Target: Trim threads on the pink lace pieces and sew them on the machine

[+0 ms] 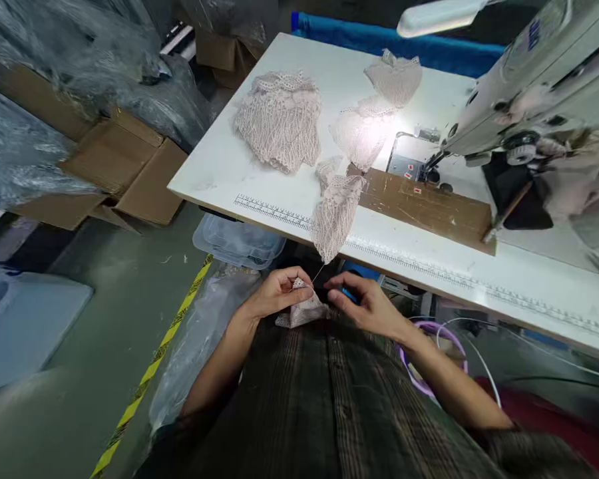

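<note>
My left hand pinches a small beige lace piece in front of my shirt, below the table edge. A thin thread runs from near its fingertips up to another lace piece, which hangs over the table's front edge. To the right of the held piece is my right hand, its thumb and forefinger apart. Something blue shows between these fingers; whether it is held or lies behind them I cannot tell. More lace pieces lie by the sewing machine, under its bright light.
A pile of lace rests on the white table, left of the machine. Brown board lies along the machine bed. Under the table edge are a clear plastic box and a purple basket. An open carton stands left.
</note>
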### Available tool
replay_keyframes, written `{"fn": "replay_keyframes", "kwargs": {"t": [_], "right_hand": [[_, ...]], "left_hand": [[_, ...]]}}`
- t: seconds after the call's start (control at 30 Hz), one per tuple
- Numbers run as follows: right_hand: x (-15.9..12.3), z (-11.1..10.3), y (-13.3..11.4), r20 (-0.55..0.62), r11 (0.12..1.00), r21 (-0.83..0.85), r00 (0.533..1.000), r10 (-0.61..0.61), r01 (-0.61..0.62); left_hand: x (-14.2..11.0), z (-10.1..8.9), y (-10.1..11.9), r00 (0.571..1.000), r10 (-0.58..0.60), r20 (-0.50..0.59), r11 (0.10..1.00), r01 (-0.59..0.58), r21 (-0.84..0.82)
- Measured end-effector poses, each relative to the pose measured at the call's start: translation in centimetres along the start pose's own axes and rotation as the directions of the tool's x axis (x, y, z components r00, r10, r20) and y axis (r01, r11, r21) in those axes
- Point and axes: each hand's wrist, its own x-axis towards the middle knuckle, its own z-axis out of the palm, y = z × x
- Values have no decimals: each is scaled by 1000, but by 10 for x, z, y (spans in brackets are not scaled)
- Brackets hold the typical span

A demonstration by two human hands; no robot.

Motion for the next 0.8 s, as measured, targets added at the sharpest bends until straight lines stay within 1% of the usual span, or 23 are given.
{"fn": "replay_keyframes", "kwargs": {"t": [0.07, 0.13, 0.33, 0.47, 0.53, 0.57, 0.63, 0.73, 0.8], "right_hand": [[4, 1, 8, -36, 999, 14, 998, 49, -49], [7, 3, 14, -57, 997, 20, 996, 69, -68], [21, 11, 11, -71, 1000, -6, 997, 19, -19], [25, 16, 13, -181, 998, -49, 983, 20, -29], [23, 18, 17, -200, 998, -41, 979, 34, -44], [20, 19, 19, -180, 998, -23, 983, 46, -51], [15, 20, 21, -105, 998, 19, 993, 62, -61], [11, 24, 18, 6, 998, 38, 999, 41, -41], [13, 27, 15, 21, 1000, 26, 1000, 13, -13]], "left_hand": [[-4, 0, 1, 999, -6, -32, 1000, 7, 23], [-7, 0, 2, 998, -9, -55, 999, 11, 38], [-10, 1, 4, 997, 9, -81, 999, -6, 43], [-10, 2, 5, 996, -1, -90, 999, 4, 36], [-10, 2, 5, 995, -2, -103, 1000, 4, 25], [-10, 2, 5, 994, -1, -108, 1000, 3, 19], [-9, 2, 6, 994, -1, -108, 1000, 2, 8], [-9, 2, 7, 994, 3, -107, 1000, -2, 7], [-9, 2, 8, 993, 7, -119, 1000, -5, 18]]}}
